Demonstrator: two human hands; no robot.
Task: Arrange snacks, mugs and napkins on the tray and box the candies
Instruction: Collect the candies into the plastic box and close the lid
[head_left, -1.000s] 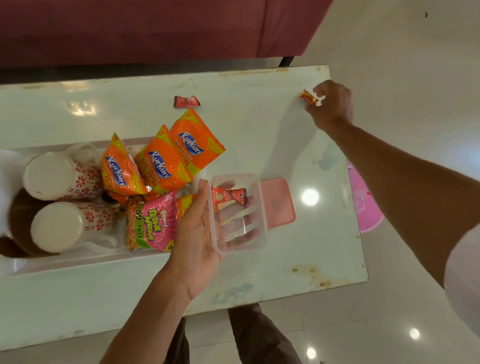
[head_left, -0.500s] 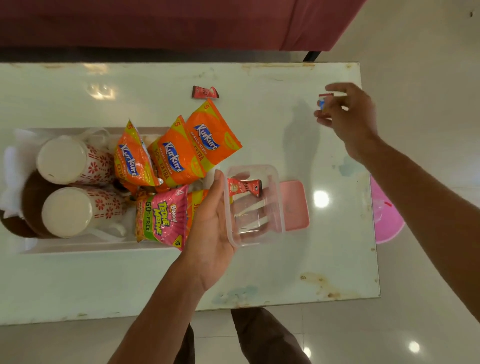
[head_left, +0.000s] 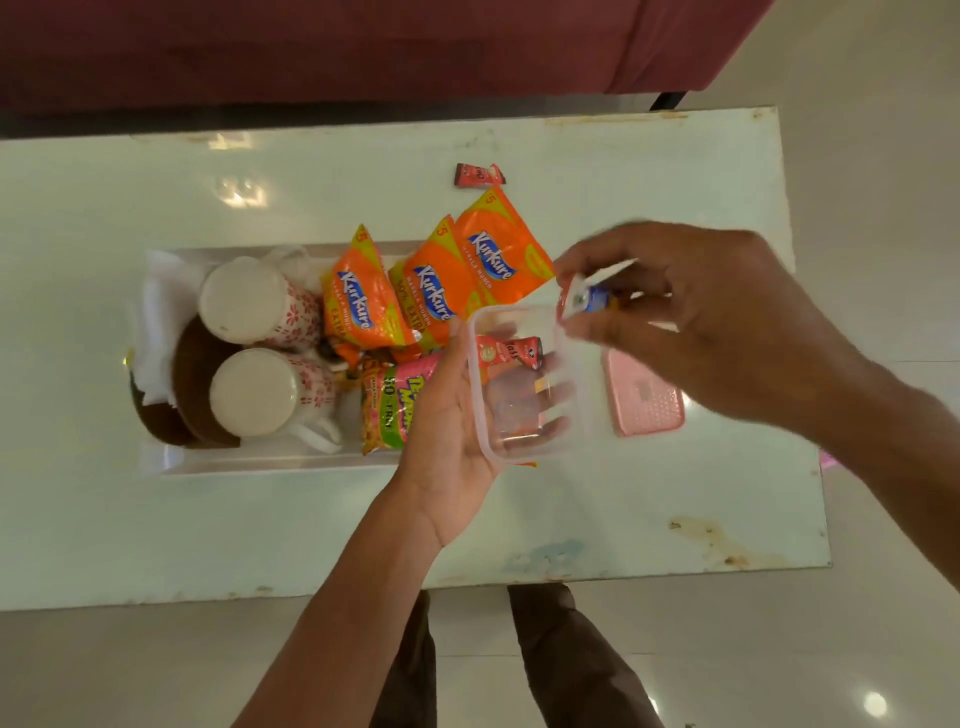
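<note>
Head view: my left hand (head_left: 452, 415) cradles the clear box (head_left: 524, 384), one candy (head_left: 506, 352) inside. My right hand (head_left: 691, 312) pinches a light, crinkly candy (head_left: 584, 299) at the box's far rim. Packs (head_left: 431, 296) beyond my left hand read "Kurkure".

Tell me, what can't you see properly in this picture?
- Candy in the right hand: motion-blurred, label unreadable.
- Pink snack packet: name half covered by the left hand.
- Brown things in the tray: mugs hide them.
- Pink lid: the right hand covers part.
</note>
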